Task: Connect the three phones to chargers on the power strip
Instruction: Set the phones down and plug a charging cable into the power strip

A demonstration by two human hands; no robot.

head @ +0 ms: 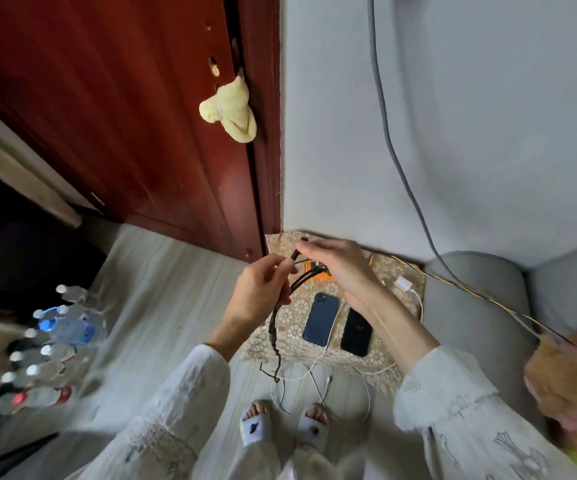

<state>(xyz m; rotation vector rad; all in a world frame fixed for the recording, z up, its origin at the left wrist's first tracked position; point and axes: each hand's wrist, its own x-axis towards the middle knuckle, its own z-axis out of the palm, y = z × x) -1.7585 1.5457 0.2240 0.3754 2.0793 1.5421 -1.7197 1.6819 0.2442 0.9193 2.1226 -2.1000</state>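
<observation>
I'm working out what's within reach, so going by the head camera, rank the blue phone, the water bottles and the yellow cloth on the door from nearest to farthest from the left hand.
1. Blue phone: on the patterned mat, just right of and below the left hand.
2. Water bottles: on the floor, far left.
3. Yellow cloth: hanging on the red door, well above.
</observation>
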